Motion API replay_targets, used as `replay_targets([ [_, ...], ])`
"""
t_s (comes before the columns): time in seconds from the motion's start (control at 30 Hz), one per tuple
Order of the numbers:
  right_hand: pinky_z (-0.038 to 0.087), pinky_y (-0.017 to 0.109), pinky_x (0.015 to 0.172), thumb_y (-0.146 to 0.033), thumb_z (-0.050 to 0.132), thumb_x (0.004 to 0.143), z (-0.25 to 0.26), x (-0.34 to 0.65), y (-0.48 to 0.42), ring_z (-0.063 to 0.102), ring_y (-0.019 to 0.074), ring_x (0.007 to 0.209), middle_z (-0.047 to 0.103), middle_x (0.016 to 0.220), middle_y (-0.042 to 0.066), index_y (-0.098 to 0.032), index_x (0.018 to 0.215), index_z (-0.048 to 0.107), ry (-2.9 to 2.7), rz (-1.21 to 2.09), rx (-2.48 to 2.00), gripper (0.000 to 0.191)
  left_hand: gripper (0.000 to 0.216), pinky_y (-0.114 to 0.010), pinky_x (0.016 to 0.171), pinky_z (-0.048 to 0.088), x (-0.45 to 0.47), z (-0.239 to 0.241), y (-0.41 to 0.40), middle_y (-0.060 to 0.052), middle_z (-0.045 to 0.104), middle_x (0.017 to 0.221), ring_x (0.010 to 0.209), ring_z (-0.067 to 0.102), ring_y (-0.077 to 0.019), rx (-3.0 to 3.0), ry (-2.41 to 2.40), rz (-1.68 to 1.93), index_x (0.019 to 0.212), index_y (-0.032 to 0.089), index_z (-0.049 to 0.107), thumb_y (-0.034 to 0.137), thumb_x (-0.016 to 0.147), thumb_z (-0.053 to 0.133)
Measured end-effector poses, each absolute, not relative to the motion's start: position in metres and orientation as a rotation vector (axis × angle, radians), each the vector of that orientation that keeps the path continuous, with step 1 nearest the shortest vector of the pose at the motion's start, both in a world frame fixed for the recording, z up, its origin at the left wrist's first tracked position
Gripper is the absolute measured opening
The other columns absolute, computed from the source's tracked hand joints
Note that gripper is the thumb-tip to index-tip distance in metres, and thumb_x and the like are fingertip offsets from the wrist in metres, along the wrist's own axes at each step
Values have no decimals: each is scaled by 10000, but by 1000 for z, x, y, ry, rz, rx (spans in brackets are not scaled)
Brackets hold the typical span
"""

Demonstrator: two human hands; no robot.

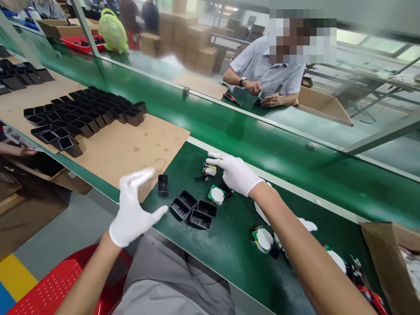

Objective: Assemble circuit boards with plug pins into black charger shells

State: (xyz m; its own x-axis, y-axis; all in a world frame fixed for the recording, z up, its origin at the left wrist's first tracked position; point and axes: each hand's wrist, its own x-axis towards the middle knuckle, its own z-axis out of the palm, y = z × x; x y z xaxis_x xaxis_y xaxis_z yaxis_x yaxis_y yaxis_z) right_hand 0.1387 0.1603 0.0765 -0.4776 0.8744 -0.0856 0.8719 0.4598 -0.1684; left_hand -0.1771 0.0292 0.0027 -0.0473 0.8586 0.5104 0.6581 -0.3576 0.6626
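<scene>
My left hand [134, 210], in a white glove, is raised at the table's near edge with thumb and fingers spread and nothing between them. Closest to it stands a small black box [163, 185], open at the top. Several more black boxes [201, 219] form a cluster to its right. My right hand [238, 173], also gloved, reaches over the green table with fingers stretched out. Its fingertips are beside a small circuit board [209, 169]; whether they touch it I cannot tell. Another board with a white round pad [216, 195] lies just below that hand.
More boards [263, 239] lie partly under my right arm, near red-handled pliers [372, 297]. A cardboard box [387, 258] stands at the right. Many black boxes [88, 111] cover part of a brown sheet [131, 151] at left. Across the belt sits a co-worker [265, 65].
</scene>
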Motion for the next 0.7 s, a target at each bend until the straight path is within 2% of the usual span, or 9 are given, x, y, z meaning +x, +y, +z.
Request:
replay_targets([
  [0.07,558,425,1140,-2,575,898,68,135,184,611,281,1532,554,1748,26,-313,1491,728,-2827,391,-1488,687,519,-526,1056,626,-155,-4,5,-75,723,1158,1159,715,-322,1998,1667,1426,1289,287,628,288,837,883],
  [0.1,570,413,1107,-32,587,924,65,132,191,635,282,1505,560,1744,24,-320,1473,742,-2879,427,-1457,640,554,-507,1005,644,-143,-9,-5,-75,726,1147,1125,724,-315,1964,1673,1372,1331,292,608,261,845,871],
  [0.2,579,402,1057,-154,604,996,60,129,202,729,293,1363,683,1619,87,-273,1412,787,-2929,456,-1478,470,835,-538,991,651,-113,-22,-19,-136,698,1336,1220,721,-366,1869,1796,1187,1510,288,542,206,764,909],
  [0.27,578,453,1052,-212,654,969,60,134,204,765,340,1261,764,1464,155,-217,1408,789,-2896,425,-1563,460,891,-576,997,636,-100,-26,-19,-141,700,1351,1206,731,-394,1840,1894,1107,1530,297,547,215,732,935],
  [0.33,588,480,1018,-244,728,899,59,141,207,787,361,1141,793,1340,180,-184,1417,780,-2840,412,-1647,524,812,-587,966,628,-94,-28,-15,-122,732,1292,1145,747,-400,1838,1959,1077,1479,311,589,249,749,940],
  [0.43,599,398,985,-244,800,815,57,150,212,786,296,1050,800,1275,137,-190,1362,798,-2747,505,-1677,550,692,-580,924,631,-93,-28,-10,-105,761,1222,1097,760,-399,1827,1964,1087,1401,313,630,280,775,923],
  [0.5,607,361,961,-252,798,816,58,153,210,781,262,1003,814,1208,117,-177,1288,807,-2652,603,-1669,478,644,-572,936,643,-97,-25,-10,-97,761,1207,1096,767,-385,1812,1903,1135,1378,309,637,270,789,893],
  [0.6,637,375,923,-387,684,952,66,159,186,791,255,963,829,1129,130,-148,1231,767,-2478,753,-1646,377,653,-529,1003,665,-108,-12,-16,-97,740,1256,1147,773,-343,1822,1716,1257,1421,304,608,206,812,824],
  [0.7,666,403,952,-582,370,1113,79,170,131,810,261,1057,815,1273,144,-185,1362,667,-2275,931,-1538,555,804,-502,1071,668,-119,13,-24,-99,736,1344,1232,768,-319,1862,1430,1252,1543,327,524,142,805,784],
])
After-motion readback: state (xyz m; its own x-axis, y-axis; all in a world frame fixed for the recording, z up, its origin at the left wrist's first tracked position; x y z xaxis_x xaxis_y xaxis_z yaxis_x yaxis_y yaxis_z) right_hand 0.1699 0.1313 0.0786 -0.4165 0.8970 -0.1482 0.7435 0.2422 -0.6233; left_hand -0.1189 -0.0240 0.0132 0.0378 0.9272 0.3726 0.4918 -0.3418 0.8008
